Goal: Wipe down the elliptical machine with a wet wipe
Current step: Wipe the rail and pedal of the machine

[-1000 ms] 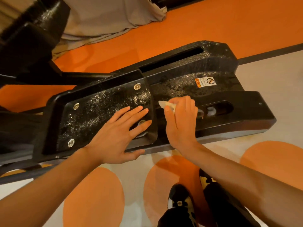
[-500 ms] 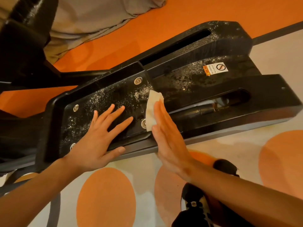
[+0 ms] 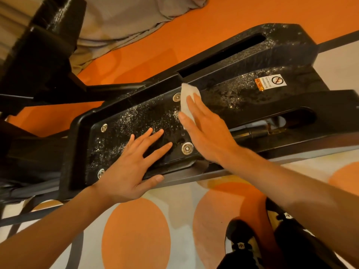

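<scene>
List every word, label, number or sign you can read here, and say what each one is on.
Sticker on the elliptical machine, orange part: a warning triangle with one word beside it, too blurred to read.
Same sticker, white part: a crossed-out circle sign and two lines of small print, too small to read.
Shoe: a small pale mark on the tongue, not readable.
No other text shows.

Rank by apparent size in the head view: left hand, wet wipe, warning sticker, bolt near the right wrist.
1. left hand
2. wet wipe and warning sticker, about alike; the wipe is partly hidden under the right hand
3. bolt
</scene>
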### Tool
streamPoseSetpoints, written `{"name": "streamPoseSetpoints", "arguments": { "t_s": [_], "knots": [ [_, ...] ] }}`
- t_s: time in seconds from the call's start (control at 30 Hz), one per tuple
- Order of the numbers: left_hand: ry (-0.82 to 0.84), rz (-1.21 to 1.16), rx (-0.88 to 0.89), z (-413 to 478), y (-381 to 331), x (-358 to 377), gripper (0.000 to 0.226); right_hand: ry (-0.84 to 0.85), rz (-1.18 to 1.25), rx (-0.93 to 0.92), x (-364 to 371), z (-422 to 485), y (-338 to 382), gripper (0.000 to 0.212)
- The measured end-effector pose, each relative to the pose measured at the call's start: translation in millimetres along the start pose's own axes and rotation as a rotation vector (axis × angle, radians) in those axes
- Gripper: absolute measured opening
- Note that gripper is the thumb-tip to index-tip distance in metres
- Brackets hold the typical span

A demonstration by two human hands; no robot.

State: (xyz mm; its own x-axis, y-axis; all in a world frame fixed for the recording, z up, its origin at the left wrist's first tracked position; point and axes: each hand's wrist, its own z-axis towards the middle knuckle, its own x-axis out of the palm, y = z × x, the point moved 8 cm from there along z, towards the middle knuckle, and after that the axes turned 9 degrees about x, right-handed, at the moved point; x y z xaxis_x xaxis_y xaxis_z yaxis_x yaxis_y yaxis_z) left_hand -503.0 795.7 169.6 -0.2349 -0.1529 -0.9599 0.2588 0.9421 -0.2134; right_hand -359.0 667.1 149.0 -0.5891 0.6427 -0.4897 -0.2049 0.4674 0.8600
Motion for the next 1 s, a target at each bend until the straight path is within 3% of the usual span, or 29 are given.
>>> {"name": "streamPoseSetpoints", "arguments": {
  "t_s": [0.1, 0.2, 0.33, 0.5, 0.73, 0.87, 1.0],
  "knots": [
    [-0.001, 0.003, 0.003, -1, 2, 1, 0.073, 0.085, 0.073, 0.027, 4, -61, -9, 0.095],
    [-0.006, 0.012, 0.007, -1, 2, 2, 0.074, 0.195, 0.053, 0.133, 6, -79, -19, 0.094],
    [-0.009, 0.004, 0.0, -1, 3, 2, 0.074, 0.124, 0.168, 0.118, 0, -28, -17, 0.095],
    [-0.019, -0.006, 0.004, 0, 2, 1, 0.074, 0.066, 0.065, 0.034, -3, 34, 4, 0.073],
    [-0.015, -0.003, 0.001, -3, 3, 1, 0.072, 0.03, -0.133, 0.03, 1, 10, 14, 0.081],
    [-0.012, 0.009, 0.004, -4, 5, 2, 0.071, 0.18, -0.198, 0.053, 0, -48, 7, 0.1],
    [0.008, 0.011, 0.002, -5, 6, 3, 0.07, 0.324, -0.254, 0.088, 3, -86, 4, 0.097]
  ]
}}
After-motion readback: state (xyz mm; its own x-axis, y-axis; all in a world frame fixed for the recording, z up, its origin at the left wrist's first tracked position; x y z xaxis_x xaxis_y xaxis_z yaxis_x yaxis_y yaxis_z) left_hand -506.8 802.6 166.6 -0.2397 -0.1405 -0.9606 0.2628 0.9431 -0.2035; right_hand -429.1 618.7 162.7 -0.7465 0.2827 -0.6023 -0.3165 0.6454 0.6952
